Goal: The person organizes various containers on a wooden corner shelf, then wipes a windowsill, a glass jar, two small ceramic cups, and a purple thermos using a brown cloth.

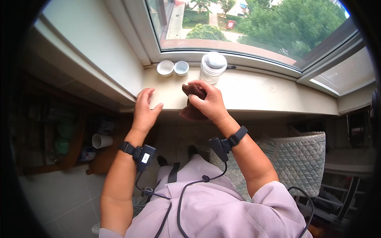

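Observation:
My right hand [209, 99] grips a folded dark brown cloth [193, 111] above the front edge of the windowsill [268, 95]. Part of the cloth hangs down past that edge. To its left, my left hand [146, 110] holds nothing, its thumb and fingers apart, near the sill's left end. Behind the cloth stands a clear jar with a whitish lid [213, 67]. A white cup [165, 68] and a smaller white cup [181, 68] sit side by side at the back of the sill, close to the window frame.
A dark, thin object [231, 67] lies behind the jar. On the right below the sill is a quilted cover [300, 160]. A wooden shelf at the left bears a white cup on its side [102, 141]. Cables [181, 202] run from both wrist devices across my front.

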Demonstrator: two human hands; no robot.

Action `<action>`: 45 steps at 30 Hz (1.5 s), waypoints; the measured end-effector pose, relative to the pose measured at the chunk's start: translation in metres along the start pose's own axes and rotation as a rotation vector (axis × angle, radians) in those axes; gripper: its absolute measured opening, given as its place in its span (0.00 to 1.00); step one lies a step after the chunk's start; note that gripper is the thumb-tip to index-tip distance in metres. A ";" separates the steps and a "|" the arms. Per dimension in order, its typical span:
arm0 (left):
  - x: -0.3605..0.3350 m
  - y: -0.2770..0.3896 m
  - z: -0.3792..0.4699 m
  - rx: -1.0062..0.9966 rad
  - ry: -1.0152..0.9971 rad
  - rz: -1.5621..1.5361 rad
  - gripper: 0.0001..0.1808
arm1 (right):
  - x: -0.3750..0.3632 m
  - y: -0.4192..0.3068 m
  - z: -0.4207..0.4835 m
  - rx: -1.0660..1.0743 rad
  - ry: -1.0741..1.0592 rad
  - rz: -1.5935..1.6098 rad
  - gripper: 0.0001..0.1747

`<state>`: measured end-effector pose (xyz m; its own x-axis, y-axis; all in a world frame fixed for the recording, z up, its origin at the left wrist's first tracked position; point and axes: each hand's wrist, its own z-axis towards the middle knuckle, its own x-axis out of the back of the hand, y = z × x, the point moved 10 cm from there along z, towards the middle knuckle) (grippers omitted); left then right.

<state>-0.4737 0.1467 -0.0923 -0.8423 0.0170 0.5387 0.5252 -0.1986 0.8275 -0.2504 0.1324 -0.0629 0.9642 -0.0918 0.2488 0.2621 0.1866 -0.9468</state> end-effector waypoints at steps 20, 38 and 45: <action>-0.009 -0.006 -0.005 0.098 -0.061 -0.074 0.17 | -0.004 0.015 -0.013 -0.027 0.050 -0.232 0.13; -0.004 -0.036 -0.077 0.210 -0.119 -0.430 0.11 | -0.014 -0.004 -0.020 0.151 0.206 -0.590 0.12; 0.020 -0.061 -0.148 0.361 -0.077 -0.512 0.11 | -0.007 0.007 -0.021 0.169 0.236 -0.633 0.14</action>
<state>-0.5403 0.0138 -0.1559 -0.9937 0.0954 0.0585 0.0764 0.1964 0.9775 -0.2565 0.1139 -0.0759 0.5937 -0.4401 0.6737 0.7924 0.1743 -0.5846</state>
